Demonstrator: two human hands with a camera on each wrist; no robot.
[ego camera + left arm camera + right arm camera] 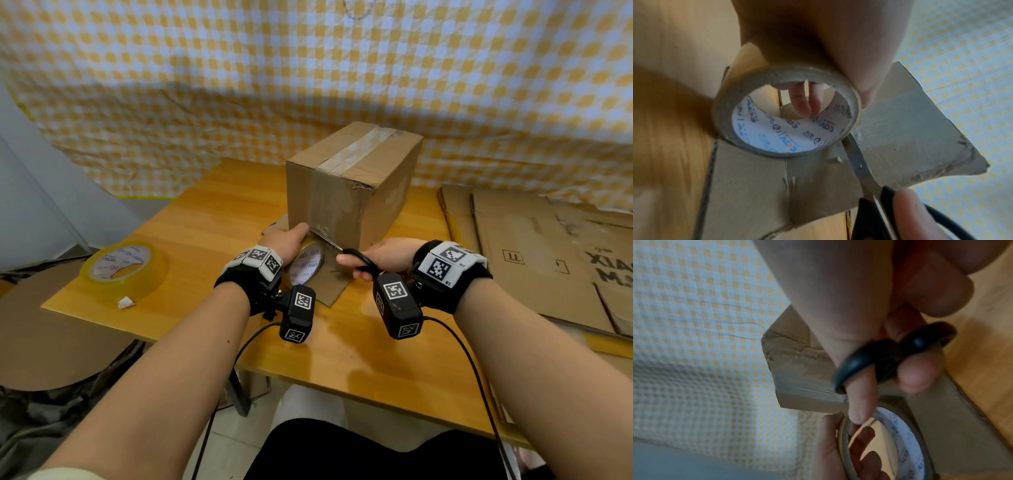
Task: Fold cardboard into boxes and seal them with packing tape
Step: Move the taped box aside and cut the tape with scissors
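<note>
A taped brown cardboard box (pixel 356 185) stands on the wooden table (pixel 212 219), on a flat cardboard piece (pixel 332 284). My left hand (pixel 286 240) grips a tape roll (pixel 306 265) at the foot of the box's near face; its fingers (pixel 804 100) reach through the roll (pixel 785 112). My right hand (pixel 380 257) holds black-handled scissors (pixel 346 251), thumb and finger through the loops (pixel 890 356). The blades (pixel 861 164) lie along the tape strip running from the roll to the box (pixel 920 129).
A second, yellowish tape roll (pixel 125 270) lies on the table's left part, a small white scrap (pixel 125 302) beside it. Flattened cardboard sheets (pixel 534 253) are stacked on the right. A yellow checked cloth (pixel 308 75) hangs behind. A round brown stool (pixel 44 329) is at lower left.
</note>
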